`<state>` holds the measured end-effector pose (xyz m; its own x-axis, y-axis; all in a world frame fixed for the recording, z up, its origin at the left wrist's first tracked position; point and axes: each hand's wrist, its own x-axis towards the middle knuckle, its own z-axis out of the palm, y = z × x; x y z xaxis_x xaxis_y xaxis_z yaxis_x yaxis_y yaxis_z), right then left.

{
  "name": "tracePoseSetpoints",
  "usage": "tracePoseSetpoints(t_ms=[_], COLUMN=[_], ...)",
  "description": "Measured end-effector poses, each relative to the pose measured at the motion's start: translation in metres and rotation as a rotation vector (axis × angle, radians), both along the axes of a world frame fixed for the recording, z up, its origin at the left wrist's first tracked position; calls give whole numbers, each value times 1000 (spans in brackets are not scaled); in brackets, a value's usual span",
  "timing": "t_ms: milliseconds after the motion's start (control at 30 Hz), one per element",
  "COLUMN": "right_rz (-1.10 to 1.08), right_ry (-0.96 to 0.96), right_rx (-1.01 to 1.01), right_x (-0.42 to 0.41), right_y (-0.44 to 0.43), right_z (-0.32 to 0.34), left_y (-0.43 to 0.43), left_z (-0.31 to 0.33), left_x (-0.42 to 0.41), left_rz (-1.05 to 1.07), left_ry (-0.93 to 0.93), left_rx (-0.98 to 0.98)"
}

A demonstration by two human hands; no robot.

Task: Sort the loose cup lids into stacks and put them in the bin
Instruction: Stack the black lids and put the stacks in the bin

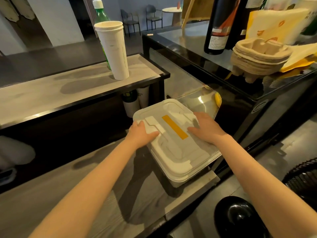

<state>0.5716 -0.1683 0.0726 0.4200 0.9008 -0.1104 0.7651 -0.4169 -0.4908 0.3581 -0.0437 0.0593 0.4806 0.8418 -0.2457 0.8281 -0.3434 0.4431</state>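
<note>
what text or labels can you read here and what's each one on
No text reads clearly.
wine bottle label: print blurred, unreadable
yellow and white bag: dark characters at top corner, too blurred
cups under the counter: dark label, text too small
oval badge on the black cabinet: unreadable
yellow strip on the bin lid: blank

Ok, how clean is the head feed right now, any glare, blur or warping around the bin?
Head view: bin lid, left hand and right hand sharp; glare on the glass panel behind; yellow bag at right edge blurred; wide-angle warping toward the borders.
</note>
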Motion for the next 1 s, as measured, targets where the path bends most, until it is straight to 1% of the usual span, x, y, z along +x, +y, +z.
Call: tracePoseSetpoints(t_ms=[67, 133, 200, 300, 400, 500, 767, 900, 1000], right_rz=[-10, 12, 39, 65, 43, 40, -14, 28, 43], right_ry=[-64, -187, -291, -392, -405, -421, -380, -419, -407], right_rx=[-73, -189, -257, -201, -116, -81, -71, -86, -129], right_x=[-2, -6, -10, -17, -23, -23, -25, -18, -18], right_y=[17, 25, 22, 3, -10, -4, 36, 49, 53], right_z=[1, 0, -3, -28, -50, -53, -51, -49, -45], left_y=[-3, -11, -20, -37, -45, -44, 3, 14, 10], left_z=[-10, -16, -24, -37, -45, -44, -32, -32, -27], left_x=[3, 2, -2, -8, -8, -8, -3, -2, -1], left_rz=[30, 39, -1, -53, -40, -31, -45, -45, -44], left_ry=[14, -30, -43, -41, -100, -116, -24, 14, 56], left_rx=[-101, -112, -78, -46, -54, -49, -20, -23, 17])
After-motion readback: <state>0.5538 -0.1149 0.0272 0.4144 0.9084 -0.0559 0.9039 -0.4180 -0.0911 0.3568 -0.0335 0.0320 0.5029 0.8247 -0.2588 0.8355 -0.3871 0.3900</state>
